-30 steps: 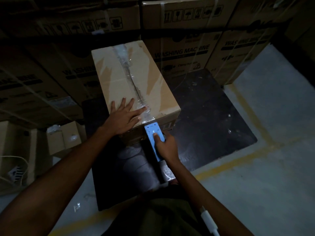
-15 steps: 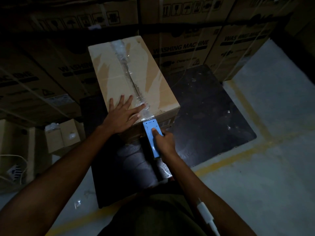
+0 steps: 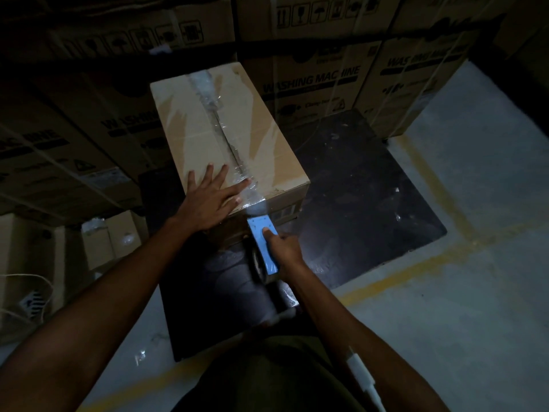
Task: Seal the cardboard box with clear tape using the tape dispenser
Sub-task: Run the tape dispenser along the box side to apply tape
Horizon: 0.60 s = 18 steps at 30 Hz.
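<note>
Dim warehouse, head view looking down. Box (image 3: 225,135) sits on a dark platform (image 3: 365,203), long axis running away from the person. Clear tape (image 3: 221,126) runs along the top centre seam, wrinkled at the far end, shiny and crinkled at the near edge where it folds over the front face.

L hand (image 3: 212,200) flat on box top, near-left corner, fingers spread, palm down; index finger tip touches the tape strip by the near edge. Not gripping anything, just pressing.

R hand (image 3: 283,251) wrapped round the dispenser (image 3: 263,243), blue, held against the box's near front face just below the top edge. Thumb lies on the blue plate; other fingers curled behind, mostly hidden. Tape roll under the plate is dark, blurred. Dispenser head touches the tape end coming down off the edge.

Surroundings: big cartons (image 3: 312,81) marked "WASHING MACHINE" stacked behind and to the left, strapped. Small box (image 3: 113,242) on floor at left, near cord (image 3: 26,281). Grey floor w/ yellow line (image 3: 398,275) to the right. White clip-like item (image 3: 361,373) near R forearm, can't tell what it is.
</note>
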Motion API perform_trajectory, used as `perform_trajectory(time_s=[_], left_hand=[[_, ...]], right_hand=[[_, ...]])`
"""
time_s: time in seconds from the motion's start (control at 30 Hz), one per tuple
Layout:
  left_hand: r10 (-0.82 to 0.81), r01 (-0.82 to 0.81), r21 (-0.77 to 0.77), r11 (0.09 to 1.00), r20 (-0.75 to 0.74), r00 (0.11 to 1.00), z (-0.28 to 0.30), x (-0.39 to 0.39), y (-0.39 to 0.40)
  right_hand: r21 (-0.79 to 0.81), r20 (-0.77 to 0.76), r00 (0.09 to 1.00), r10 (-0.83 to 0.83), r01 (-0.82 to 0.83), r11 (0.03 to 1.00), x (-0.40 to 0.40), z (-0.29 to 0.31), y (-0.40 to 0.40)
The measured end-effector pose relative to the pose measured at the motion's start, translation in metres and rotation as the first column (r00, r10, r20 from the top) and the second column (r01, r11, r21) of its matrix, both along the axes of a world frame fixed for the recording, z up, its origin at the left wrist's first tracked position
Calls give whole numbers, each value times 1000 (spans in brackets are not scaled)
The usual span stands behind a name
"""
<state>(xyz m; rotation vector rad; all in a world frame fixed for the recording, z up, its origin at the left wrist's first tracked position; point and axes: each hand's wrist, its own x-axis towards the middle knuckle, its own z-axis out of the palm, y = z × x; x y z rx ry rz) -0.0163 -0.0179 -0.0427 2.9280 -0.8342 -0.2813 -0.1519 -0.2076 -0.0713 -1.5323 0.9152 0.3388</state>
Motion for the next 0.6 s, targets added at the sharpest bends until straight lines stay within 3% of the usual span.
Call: perform_trajectory(time_s=[0.2, 0.6], left_hand=[[65, -65, 14, 998, -10, 998, 2, -6, -8], [109, -115, 86, 990, 80, 991, -2, -19, -24]], right_hand=[[-116, 60, 996, 69, -62, 991, -14, -11, -7], [-95, 133, 986, 105, -93, 991, -23, -1, -31]])
